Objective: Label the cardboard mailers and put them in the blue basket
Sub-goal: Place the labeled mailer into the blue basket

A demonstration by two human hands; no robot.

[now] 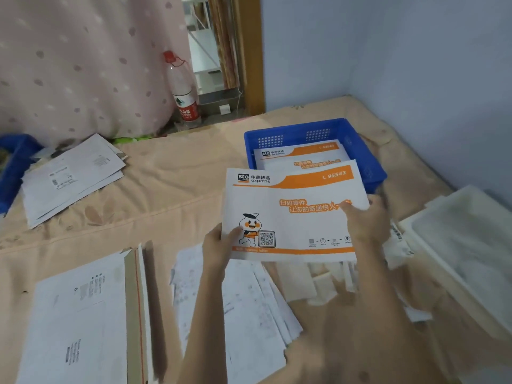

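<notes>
I see left hand (219,245) pinching STO mailer (293,214) at 7 o'clock corner | right hand (365,220) gripping 3 o'clock edge | blue basket (357,151) at 1 o'clock, holding another.

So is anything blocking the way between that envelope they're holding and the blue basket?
Nothing visible. Both hands, left hand and right hand, hold the mailer just in front of the blue basket, whose open top holds only another mailer lying flat.

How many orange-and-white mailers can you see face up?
2: one mailer held by the left hand and right hand, another mailer in the blue basket. More may lie hidden underneath.
</notes>
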